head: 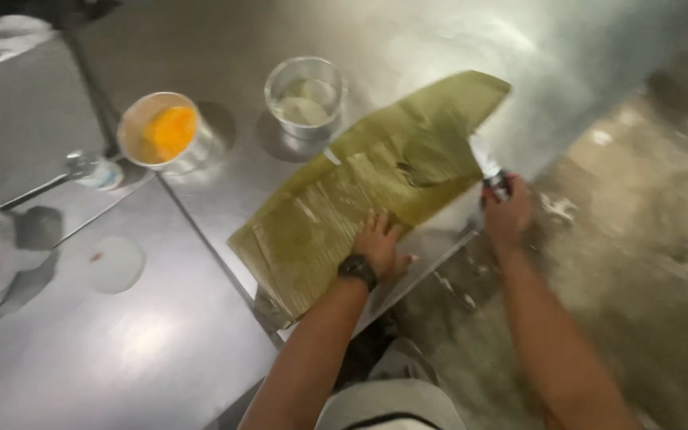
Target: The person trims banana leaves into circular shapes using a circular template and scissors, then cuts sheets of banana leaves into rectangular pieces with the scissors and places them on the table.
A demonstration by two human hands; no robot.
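Note:
A long folded green banana leaf lies across a steel table, reaching from the near edge up to the right. My left hand, with a black watch at the wrist, presses flat on the leaf's near part. Just off the table's edge, my right hand grips the handle of a knife. Its blade points up along the leaf's right side.
A metal cup of orange paste and a metal cup of white stuff stand behind the leaf. A second steel table adjoins at the left with a white lid and a small jar. Stained floor lies to the right.

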